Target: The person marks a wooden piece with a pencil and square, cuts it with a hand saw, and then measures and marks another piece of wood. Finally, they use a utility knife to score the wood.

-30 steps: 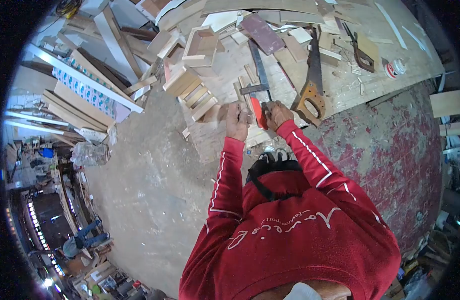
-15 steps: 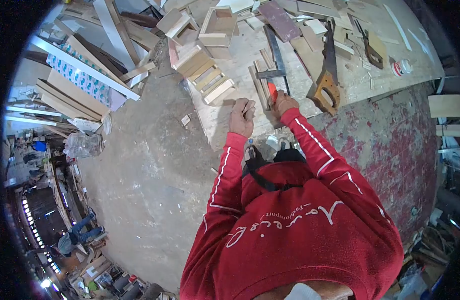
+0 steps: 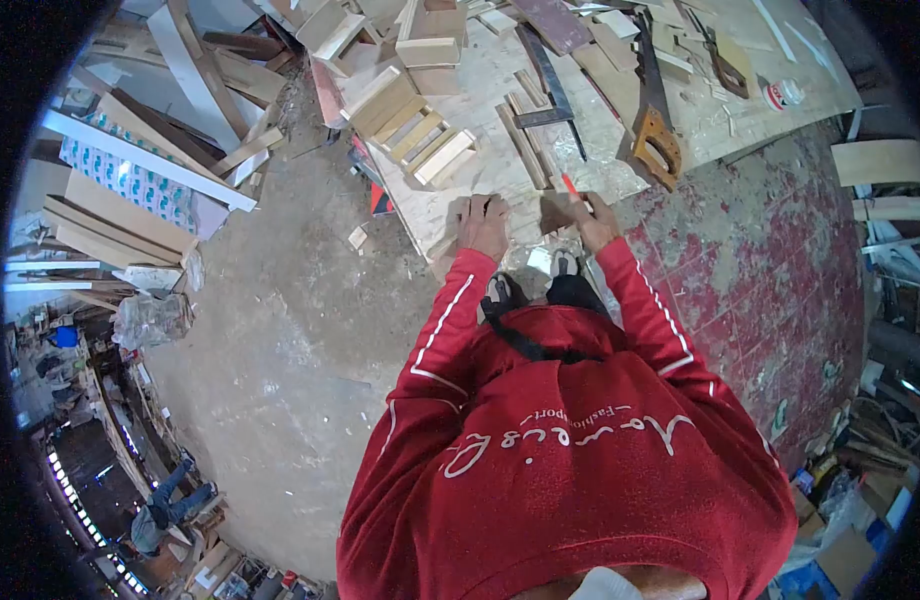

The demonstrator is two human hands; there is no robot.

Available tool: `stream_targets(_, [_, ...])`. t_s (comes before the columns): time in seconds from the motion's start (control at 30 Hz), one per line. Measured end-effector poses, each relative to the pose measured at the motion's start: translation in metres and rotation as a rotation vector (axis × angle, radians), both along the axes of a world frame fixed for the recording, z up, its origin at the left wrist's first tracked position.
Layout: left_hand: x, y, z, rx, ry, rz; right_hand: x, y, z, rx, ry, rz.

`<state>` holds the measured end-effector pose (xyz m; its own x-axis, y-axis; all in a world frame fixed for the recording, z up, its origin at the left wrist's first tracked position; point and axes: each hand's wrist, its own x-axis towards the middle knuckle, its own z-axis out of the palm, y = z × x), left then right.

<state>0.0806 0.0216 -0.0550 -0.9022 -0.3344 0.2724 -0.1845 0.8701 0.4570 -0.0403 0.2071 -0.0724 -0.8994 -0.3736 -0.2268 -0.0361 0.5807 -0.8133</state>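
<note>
My right hand (image 3: 597, 222) is closed around a slim orange tool (image 3: 569, 184) near the front edge of the worktable (image 3: 450, 215). Most of the tool is covered by the fingers. At the same edge, my left hand (image 3: 483, 226) rests with bent fingers slightly apart and nothing visible in them. Just beyond it lies a small slatted wooden piece (image 3: 415, 135). Ahead of the right hand are narrow wooden strips (image 3: 525, 145) and a dark metal square (image 3: 548, 90). A wooden-handled handsaw (image 3: 657, 140) lies to their right.
Further back are small wooden box frames (image 3: 429, 48), a second saw (image 3: 728, 68) and a white-and-red jar (image 3: 783, 94). Boards (image 3: 155, 150) lean in a pile at left. A person (image 3: 160, 515) is in the far lower left.
My right hand has drawn back toward me and right with the orange tool, off the wooden strips. The left hand's fingers have lowered to the table edge. The view has shifted slightly.
</note>
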Motion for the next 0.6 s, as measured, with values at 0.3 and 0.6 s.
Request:
stream_targets(0.3, [0.024, -0.004, -0.032, 0.031, -0.047, 0.052, 0.091, 0.007, 0.008, -0.521, -0.734, -0.148])
stream_targets(0.6, [0.037, -0.005, -0.027, 0.021, -0.101, 0.038, 0.114, -0.011, -0.004, 0.115, -0.119, 0.136])
